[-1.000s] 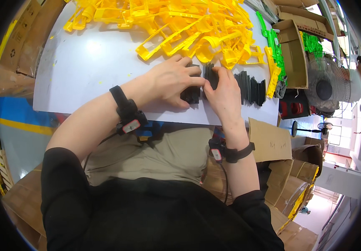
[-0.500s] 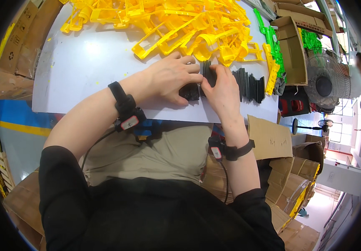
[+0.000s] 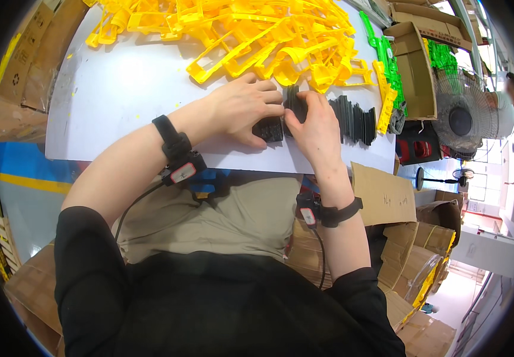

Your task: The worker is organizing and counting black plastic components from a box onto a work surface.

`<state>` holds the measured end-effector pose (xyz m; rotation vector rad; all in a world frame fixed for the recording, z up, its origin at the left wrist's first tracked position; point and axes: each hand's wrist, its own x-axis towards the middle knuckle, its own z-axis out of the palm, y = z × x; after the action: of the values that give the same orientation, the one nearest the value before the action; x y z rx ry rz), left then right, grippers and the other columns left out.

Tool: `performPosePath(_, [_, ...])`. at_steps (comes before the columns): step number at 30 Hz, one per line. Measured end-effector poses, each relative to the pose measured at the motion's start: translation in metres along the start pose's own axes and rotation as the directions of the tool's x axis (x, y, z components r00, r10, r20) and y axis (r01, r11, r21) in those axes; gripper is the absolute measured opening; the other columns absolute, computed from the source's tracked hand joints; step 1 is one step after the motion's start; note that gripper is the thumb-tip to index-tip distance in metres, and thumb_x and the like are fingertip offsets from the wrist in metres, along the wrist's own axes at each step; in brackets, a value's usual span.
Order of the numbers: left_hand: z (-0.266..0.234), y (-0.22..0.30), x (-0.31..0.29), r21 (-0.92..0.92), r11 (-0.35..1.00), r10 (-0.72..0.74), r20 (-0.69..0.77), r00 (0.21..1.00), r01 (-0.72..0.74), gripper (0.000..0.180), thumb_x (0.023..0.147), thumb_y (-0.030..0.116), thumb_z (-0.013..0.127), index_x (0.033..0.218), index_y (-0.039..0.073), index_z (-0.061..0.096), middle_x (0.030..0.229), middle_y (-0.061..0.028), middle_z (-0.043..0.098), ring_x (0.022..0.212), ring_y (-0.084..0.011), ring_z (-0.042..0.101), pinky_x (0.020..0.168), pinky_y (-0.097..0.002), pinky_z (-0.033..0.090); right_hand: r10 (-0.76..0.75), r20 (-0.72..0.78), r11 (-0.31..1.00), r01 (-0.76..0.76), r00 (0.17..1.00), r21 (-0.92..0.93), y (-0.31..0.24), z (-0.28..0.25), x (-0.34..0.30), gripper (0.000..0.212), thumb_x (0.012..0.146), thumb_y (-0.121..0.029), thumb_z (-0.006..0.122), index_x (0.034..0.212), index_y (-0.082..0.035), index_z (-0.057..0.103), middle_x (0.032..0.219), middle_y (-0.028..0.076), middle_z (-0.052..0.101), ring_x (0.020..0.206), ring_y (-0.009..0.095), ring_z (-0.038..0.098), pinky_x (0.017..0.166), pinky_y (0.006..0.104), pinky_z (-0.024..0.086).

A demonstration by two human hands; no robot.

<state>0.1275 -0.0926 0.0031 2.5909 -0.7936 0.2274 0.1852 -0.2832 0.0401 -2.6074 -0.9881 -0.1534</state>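
On the white tabletop [image 3: 126, 113], thin black flat pieces stand packed together in a row. My left hand [image 3: 242, 110] curves over the left bundle of black pieces [image 3: 270, 130], its thumb at the near side and its fingers at the far side. Close beside it, my right hand [image 3: 316, 125] grips a second bundle of black pieces [image 3: 293, 102] between thumb and fingers. Right of that hand a longer, uneven row of black pieces [image 3: 355, 121] rests on the table. My fingers partly cover both held bundles.
A large heap of yellow plastic parts [image 3: 239, 41] covers the far side of the table. Green parts [image 3: 388, 65] and a yellow strip [image 3: 385, 98] lie at the right edge. Beyond are a cardboard box [image 3: 414, 71] and a fan [image 3: 460, 119]. Another carton [image 3: 22, 65] stands left.
Both hands keep their hold on the black bundles and have shifted only very slightly to the left. The rest looks the same.
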Motion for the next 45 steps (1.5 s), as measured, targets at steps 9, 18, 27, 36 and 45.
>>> performPosePath(9, [0.006,0.003,-0.019,0.034,0.999,0.009,-0.18,0.984,-0.003,0.054,0.068,0.041,0.076,0.111,0.012,0.06,0.123,-0.0058,0.055,0.125,-0.0269,0.045,0.099,-0.0417,0.038,-0.013,-0.023,1.0,0.013,1.0,0.011,-0.001,0.003,-0.003,0.036,0.077,-0.017,0.071,0.109,-0.004,0.058,0.112,0.017,0.058,0.103,0.035,0.058,0.086,0.0424,0.048])
performPosePath(18, [0.007,0.002,-0.016,0.034,0.999,0.045,-0.212,0.976,-0.039,0.052,0.068,0.04,0.076,0.108,0.012,0.06,0.121,-0.0067,0.055,0.123,-0.0277,0.047,0.099,-0.0423,0.038,-0.085,0.016,0.995,0.086,0.996,-0.041,-0.002,0.008,-0.013,0.022,0.082,-0.018,0.068,0.103,-0.014,0.067,0.128,0.021,0.05,0.117,0.037,0.052,0.09,0.047,0.045])
performPosePath(27, [0.007,0.0,-0.012,-0.032,0.999,0.033,-0.211,0.977,-0.04,0.051,0.068,0.038,0.078,0.108,0.011,0.06,0.121,-0.006,0.056,0.123,-0.0277,0.048,0.101,-0.0436,0.038,-0.026,0.084,0.999,0.022,0.996,0.048,-0.002,0.005,-0.018,0.02,0.082,-0.02,0.068,0.102,-0.014,0.071,0.134,0.021,0.046,0.129,0.037,0.041,0.101,0.0496,0.037])
performPosePath(36, [0.008,0.001,-0.013,-0.019,0.999,0.028,-0.227,0.973,-0.033,0.049,0.067,0.036,0.078,0.105,0.011,0.06,0.124,-0.0052,0.055,0.124,-0.0278,0.048,0.101,-0.044,0.037,-0.007,0.015,0.999,0.007,1.0,0.037,-0.008,0.01,-0.016,0.016,0.077,-0.017,0.069,0.09,-0.008,0.071,0.131,0.021,0.05,0.126,0.036,0.044,0.099,0.0467,0.039])
performPosePath(45, [0.01,0.003,-0.015,-0.021,1.0,0.005,-0.343,0.939,-0.013,0.046,0.065,0.037,0.08,0.098,0.011,0.06,0.14,-0.0129,0.041,0.131,-0.0343,0.039,0.101,-0.0454,0.037,0.077,-0.196,0.993,-0.057,0.978,0.103,-0.01,0.015,-0.004,0.014,0.077,-0.015,0.066,0.081,-0.002,0.065,0.113,0.02,0.06,0.104,0.036,0.058,0.088,0.0424,0.047])
